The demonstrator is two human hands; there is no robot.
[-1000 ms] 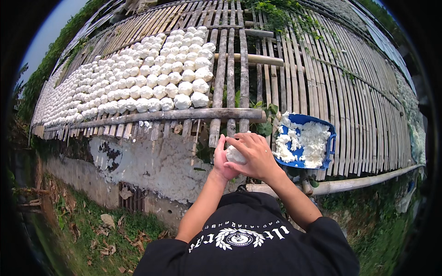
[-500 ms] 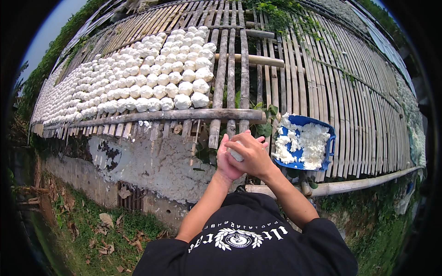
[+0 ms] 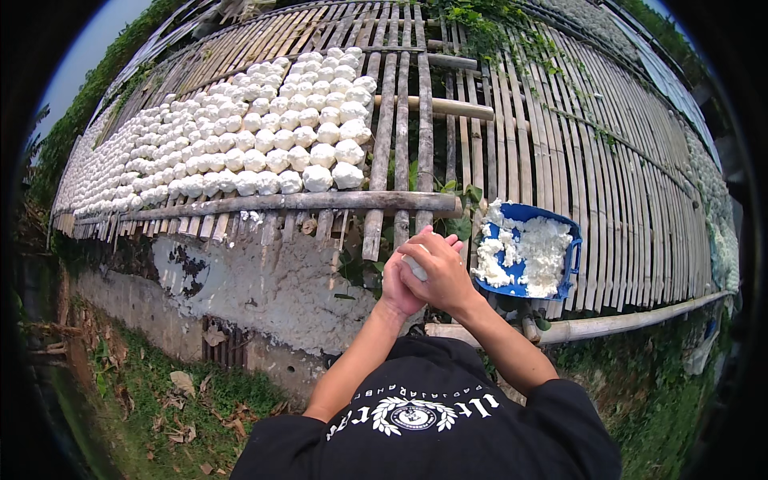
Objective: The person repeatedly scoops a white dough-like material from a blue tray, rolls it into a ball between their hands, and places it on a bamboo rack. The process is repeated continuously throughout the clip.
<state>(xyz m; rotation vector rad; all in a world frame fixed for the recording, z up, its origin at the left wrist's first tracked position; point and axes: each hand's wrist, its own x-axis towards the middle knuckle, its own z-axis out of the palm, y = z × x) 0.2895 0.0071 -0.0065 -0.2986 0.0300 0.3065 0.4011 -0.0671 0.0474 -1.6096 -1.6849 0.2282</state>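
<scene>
My left hand (image 3: pixel 397 286) and my right hand (image 3: pixel 445 278) are closed together around a lump of white crumbly paste (image 3: pixel 415 268). Only a small part of the lump shows between them; the fingers cover the rest. Just right of my hands, a blue plastic tub (image 3: pixel 577 260) rests on the bamboo slats, partly filled with loose white paste (image 3: pixel 547 254). To the left, many white balls (image 3: pixel 282 138) of similar paste sit in close rows on the rack, the nearest ones up and left of my hands.
The bamboo slat rack (image 3: pixel 592 168) spreads out in front, with gaps between its poles. A thick bamboo pole (image 3: pixel 360 200) edges the rows of balls. Vines (image 3: pixel 480 20) grow through the slats. Below lie a rough concrete wall (image 3: pixel 264 280) and grass (image 3: pixel 136 384).
My hands stay pressed around the white lump, with only a slight shift of the fingers and wrists. The tub and the rows of balls are in the same places.
</scene>
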